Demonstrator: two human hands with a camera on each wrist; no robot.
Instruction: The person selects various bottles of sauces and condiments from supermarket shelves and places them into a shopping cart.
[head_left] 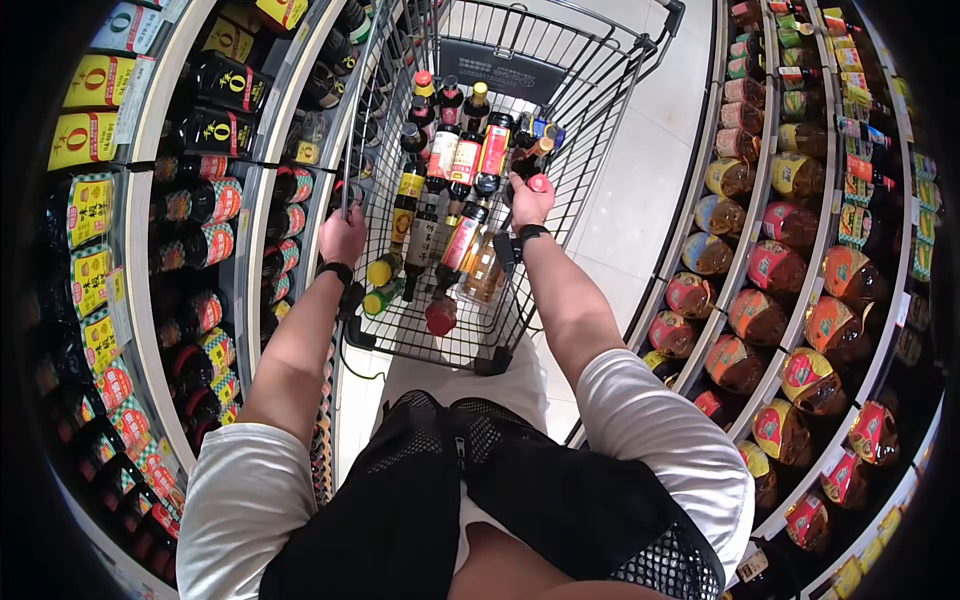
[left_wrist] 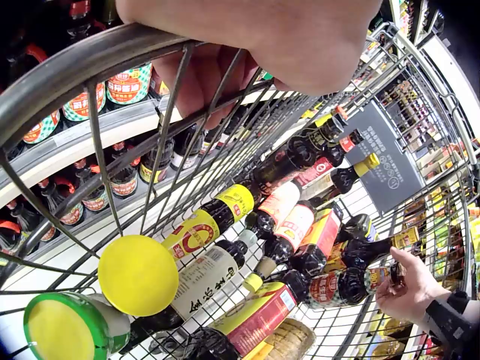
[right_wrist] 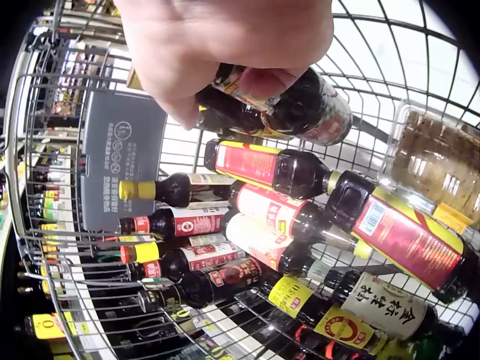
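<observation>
A wire shopping cart (head_left: 590,110) stands in front of me in a shop aisle, loaded with several dark sauce bottles (head_left: 450,170) lying on their sides. My left hand (head_left: 343,235) grips the cart's left rim (left_wrist: 75,67), with its fingers (left_wrist: 202,75) curled round the bar. Over the load at the cart's right side, my right hand (head_left: 530,200) holds a dark bottle (right_wrist: 300,105) with a red cap (head_left: 538,183). The right wrist view shows the right hand (right_wrist: 225,45) wrapped round this bottle just above the piled bottles (right_wrist: 292,217).
Shelves of dark bottles (head_left: 200,200) line the left, close to the cart. Shelves of large amber jugs (head_left: 780,270) line the right. A pale tiled floor (head_left: 640,180) runs ahead. A grey panel (right_wrist: 120,157) hangs at the cart's far end. A clear amber bottle (right_wrist: 435,165) lies among the load.
</observation>
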